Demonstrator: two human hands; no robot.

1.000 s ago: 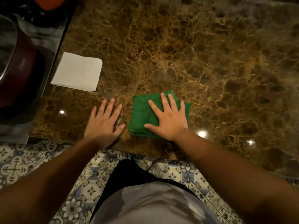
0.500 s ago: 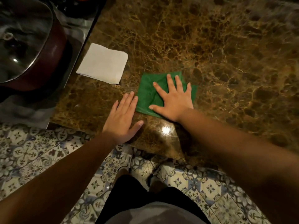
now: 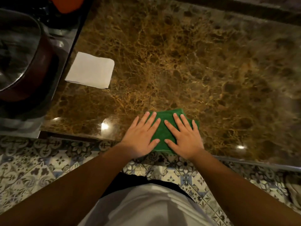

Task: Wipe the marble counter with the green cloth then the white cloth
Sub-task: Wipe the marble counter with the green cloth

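The folded green cloth (image 3: 163,131) lies on the brown marble counter (image 3: 187,66), close to its front edge. Both of my hands press flat on the cloth with fingers spread. My left hand (image 3: 141,138) covers its left part and my right hand (image 3: 183,137) covers its right part, so only a strip of green shows between and above them. The folded white cloth (image 3: 90,70) lies untouched at the counter's left edge, well behind and to the left of my hands.
A steel sink with a dark red rim (image 3: 35,66) lies left of the counter, with an orange object (image 3: 66,4) behind it. Patterned floor tiles (image 3: 48,163) run below the front edge. A raised ledge (image 3: 244,7) borders the back.
My right hand slid the green cloth back toward the front edge. My left hand, which rested on bare marble beside it, now lies on the cloth.
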